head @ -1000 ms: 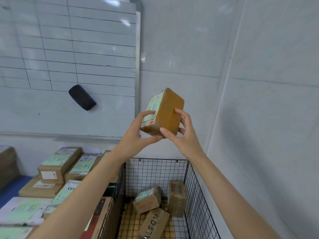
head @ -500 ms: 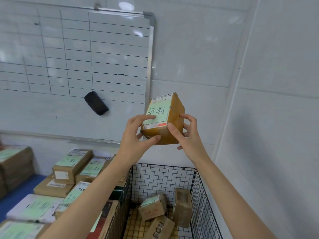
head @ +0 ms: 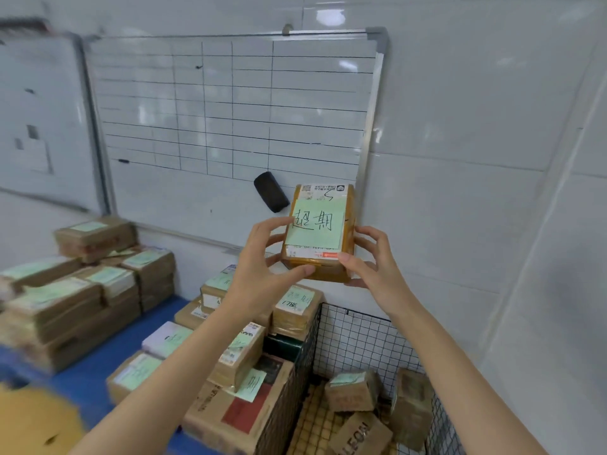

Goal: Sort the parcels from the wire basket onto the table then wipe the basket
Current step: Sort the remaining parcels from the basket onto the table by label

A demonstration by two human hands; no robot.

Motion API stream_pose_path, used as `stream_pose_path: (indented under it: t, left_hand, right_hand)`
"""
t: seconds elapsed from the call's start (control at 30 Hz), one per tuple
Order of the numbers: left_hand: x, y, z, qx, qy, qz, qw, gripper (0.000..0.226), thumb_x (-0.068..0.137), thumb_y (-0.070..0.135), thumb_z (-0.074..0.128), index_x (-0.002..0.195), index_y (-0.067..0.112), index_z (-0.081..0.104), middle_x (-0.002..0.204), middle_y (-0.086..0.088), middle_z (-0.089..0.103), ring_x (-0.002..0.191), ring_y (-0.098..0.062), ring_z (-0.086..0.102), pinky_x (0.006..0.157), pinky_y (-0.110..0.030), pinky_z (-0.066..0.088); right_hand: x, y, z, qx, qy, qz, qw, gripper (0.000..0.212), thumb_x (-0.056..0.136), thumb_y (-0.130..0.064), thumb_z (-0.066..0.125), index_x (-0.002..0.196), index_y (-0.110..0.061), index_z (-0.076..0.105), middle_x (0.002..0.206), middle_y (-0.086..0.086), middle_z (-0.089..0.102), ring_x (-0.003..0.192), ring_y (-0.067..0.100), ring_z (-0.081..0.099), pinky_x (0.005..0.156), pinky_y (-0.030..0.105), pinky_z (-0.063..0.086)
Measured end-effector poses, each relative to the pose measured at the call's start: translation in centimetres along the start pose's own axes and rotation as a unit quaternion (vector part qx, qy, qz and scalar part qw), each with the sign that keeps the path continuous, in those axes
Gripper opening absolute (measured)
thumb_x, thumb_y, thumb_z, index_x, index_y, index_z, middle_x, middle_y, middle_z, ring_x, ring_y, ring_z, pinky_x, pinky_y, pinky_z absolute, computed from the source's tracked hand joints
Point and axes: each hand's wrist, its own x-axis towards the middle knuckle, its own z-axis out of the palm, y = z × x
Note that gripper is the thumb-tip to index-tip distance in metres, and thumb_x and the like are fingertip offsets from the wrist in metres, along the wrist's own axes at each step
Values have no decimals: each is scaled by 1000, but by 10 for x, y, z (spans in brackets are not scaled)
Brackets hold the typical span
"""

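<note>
both hands held one brown parcel (head: 328, 272) raised near the centre of the view, in front of the whiteboard (head: 230, 110) and above the wire basket (head: 354, 336). the left hand (head: 259, 277) gripped the parcel's lower left corner, with the thumb along the bottom edge and the fingers curled onto the side at its 9 o'clock. the right hand (head: 377, 267) gripped the lower right corner, thumb on the front and fingers curled round behind at 3 o'clock. the parcel stood upright with its face to the camera, mostly covered by a pale green note (head: 315, 231) bearing handwritten characters. a black eraser (head: 271, 191) sat on the board just at the parcel's 10 o'clock. the basket stood at 5 o'clock of the view and held three brown parcels: a green-labelled one (head: 353, 390), one on end (head: 412, 399) at its 3 o'clock, and a tilted printed box (head: 361, 435) at its 6 o'clock. from 7 to 9 o'clock the blue table (head: 88, 366) carried stacks of labelled parcels (head: 98, 290), the nearest just beside the basket's left wall
</note>
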Motion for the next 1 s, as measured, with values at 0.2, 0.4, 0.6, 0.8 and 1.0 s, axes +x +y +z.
stream_pose_path:
  t: [0.2,0.4,0.6,0.8,1.0]
  left_hand:
    - [-27,1,-55,31,29,-36,998,85,71,14,87,139,32,38,136,23,49,122,5,49,92,-16,49]
    - [-50,-11,-98,53,42,-64,996,84,71,19,89,140,33,43,136,18,54,128,-8,52,102,-43,49]
    - [-51,-33,-131,44,14,-87,995,94,67,47,84,144,45,31,144,12,48,125,-22,57,102,-50,50]
    - [-36,-68,-168,16,-49,-88,995,89,70,49,78,143,52,27,144,7,49,119,-21,61,101,-44,51]
    - [-18,-113,-220,-6,-105,-96,990,76,78,50,73,139,60,28,140,14,51,120,-17,60,101,-34,49]
  right_hand:
    - [0,4,52,25,-83,-28,996,81,67,-54,80,133,-45,34,143,-7,43,106,7,66,87,37,59]
    - [-4,9,95,22,-132,-41,990,83,70,-55,75,139,-51,28,149,-8,38,122,16,58,100,44,52]
    - [2,3,129,14,-152,-32,988,72,90,-27,66,144,-48,22,146,-10,39,120,-7,53,99,33,53]
    - [17,5,166,-5,-138,-1,990,72,92,-28,65,143,-49,19,151,-5,39,98,-33,46,107,41,46]
    - [40,23,219,-33,-114,29,992,69,94,-27,63,141,-51,18,150,-6,41,100,-31,47,92,27,53]
